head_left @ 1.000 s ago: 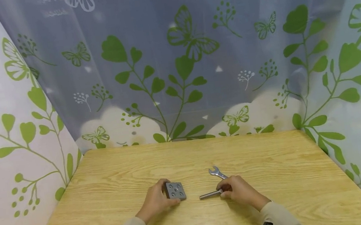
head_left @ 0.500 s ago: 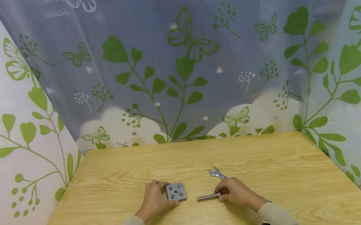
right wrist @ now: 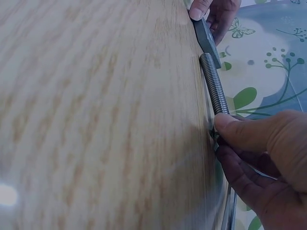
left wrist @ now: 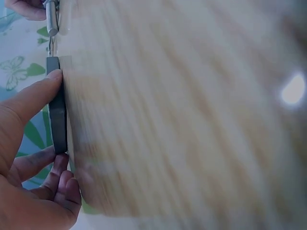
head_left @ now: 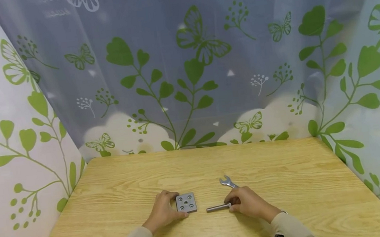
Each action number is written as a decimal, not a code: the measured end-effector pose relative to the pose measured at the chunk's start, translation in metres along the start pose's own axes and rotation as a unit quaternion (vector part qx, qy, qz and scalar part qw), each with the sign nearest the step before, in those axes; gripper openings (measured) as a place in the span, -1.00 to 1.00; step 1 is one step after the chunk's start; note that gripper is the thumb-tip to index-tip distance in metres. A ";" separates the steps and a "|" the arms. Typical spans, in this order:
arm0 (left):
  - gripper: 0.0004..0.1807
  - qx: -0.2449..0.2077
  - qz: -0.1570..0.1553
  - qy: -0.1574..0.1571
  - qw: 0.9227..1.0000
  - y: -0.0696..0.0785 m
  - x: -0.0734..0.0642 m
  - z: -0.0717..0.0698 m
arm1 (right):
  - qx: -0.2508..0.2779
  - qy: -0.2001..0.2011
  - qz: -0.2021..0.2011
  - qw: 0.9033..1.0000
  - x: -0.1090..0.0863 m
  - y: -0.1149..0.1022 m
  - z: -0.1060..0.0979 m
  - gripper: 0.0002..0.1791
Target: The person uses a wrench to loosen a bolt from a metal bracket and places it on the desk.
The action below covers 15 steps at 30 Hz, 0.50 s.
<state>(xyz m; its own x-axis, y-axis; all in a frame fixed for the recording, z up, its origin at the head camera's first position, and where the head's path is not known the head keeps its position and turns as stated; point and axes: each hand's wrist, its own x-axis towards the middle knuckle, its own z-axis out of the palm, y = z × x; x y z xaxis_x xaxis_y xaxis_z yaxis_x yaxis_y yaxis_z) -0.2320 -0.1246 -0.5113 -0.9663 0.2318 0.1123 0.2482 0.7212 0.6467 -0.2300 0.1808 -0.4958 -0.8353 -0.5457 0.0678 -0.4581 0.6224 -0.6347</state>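
Observation:
A square grey metal plate (head_left: pixel 187 208) with several round holes is held by its left side between the thumb and fingers of my left hand (head_left: pixel 163 210). The left wrist view shows that plate (left wrist: pixel 58 117) edge-on, close over the tabletop. My right hand (head_left: pixel 249 202) pinches a threaded bolt (head_left: pixel 217 208) near its right end, so the shank points left toward the plate with a small gap between them. Thread ridges show along the bolt (right wrist: pixel 214 84) in the right wrist view; the fingers hide its other end. Just beyond the right hand, a silver open-end wrench (head_left: pixel 227 181) lies partly hidden.
Both hands work over a wood-grain table (head_left: pixel 139 172). A curtain (head_left: pixel 170 77) printed with leaves and butterflies stands at its back edge and along both sides. A bright reflection shows at the near middle of the tabletop.
The plate has gone from tilted to flatter, its holed face now turned more upward. The bolt and right hand have shifted slightly left and nearer me. The wrench stays in place.

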 end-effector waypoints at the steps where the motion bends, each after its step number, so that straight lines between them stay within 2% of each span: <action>1: -0.21 0.001 0.003 -0.001 1.000 0.000 -0.001 0.000 | 0.002 -0.001 0.002 1.000 0.000 0.000 0.000 -0.77; 15: -0.17 0.011 -0.005 -0.027 1.000 -0.001 0.003 -0.004 | 0.009 -0.015 0.003 1.000 0.001 -0.003 -0.008 -0.73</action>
<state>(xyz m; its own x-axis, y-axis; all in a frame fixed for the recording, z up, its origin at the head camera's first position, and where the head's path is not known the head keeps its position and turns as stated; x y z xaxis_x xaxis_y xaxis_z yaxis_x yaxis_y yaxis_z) -0.2356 -0.1269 -0.5088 -0.9636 0.2593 0.0654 0.2413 0.7375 0.6308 -0.2319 0.1834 -0.4877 -0.8284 -0.5586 0.0412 -0.4477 0.6160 -0.6482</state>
